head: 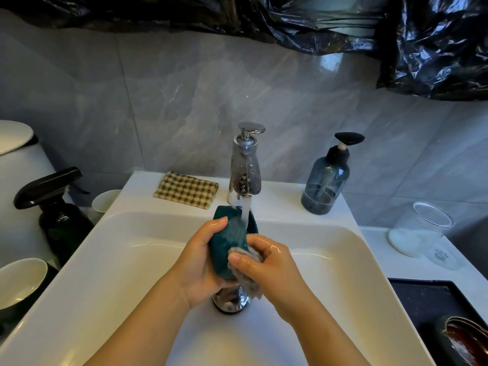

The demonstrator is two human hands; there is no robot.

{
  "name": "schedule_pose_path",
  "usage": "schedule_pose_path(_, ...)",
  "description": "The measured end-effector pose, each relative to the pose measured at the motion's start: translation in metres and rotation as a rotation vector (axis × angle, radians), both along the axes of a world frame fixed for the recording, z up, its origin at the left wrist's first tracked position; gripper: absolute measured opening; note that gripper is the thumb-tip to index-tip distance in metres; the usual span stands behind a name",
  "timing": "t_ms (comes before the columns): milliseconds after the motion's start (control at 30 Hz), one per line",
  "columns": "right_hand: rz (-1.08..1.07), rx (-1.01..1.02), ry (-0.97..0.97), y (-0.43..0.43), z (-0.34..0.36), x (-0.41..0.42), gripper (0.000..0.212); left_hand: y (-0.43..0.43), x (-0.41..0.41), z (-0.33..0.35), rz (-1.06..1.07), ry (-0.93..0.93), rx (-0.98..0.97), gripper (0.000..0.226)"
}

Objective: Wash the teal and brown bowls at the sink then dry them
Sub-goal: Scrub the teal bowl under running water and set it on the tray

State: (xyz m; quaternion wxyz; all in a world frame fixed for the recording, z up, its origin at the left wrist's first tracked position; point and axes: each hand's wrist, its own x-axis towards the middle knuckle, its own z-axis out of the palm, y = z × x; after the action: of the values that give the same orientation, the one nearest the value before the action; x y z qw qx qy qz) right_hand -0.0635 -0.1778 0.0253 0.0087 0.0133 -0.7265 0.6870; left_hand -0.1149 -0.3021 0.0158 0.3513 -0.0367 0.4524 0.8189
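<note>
Right hand (260,262) presses cloth (247,278) against teal bowl (228,241), left hand (203,260) clasping it.

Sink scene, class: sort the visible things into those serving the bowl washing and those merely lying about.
In use: glazed teal bowl; grey scrubbing cloth; chrome tap; brown bowl; checked cloth.
Lying about: black spray bottle; clear plastic jar.
</note>
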Motion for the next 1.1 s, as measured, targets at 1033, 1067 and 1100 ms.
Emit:
schedule_pose_path(1033, -0.113, 1.061, 0.066, 0.0, -0.011, -0.006, 0.02, 0.017, 0.003, -0.015, 0.039, -0.024, -0.385, 0.019)
schedule_pose_path(1067, -0.188, 1.082, 0.11, -0.001, -0.013, -0.006, 0.02, 0.018, 0.003, -0.017, 0.035, 0.002, -0.404, 0.022)
schedule_pose_path(1100, -0.249, 1.08, 0.139, -0.001, -0.013, -0.007, 0.019, 0.018, 0.002, -0.02, 0.039, 0.033, -0.417, 0.026)
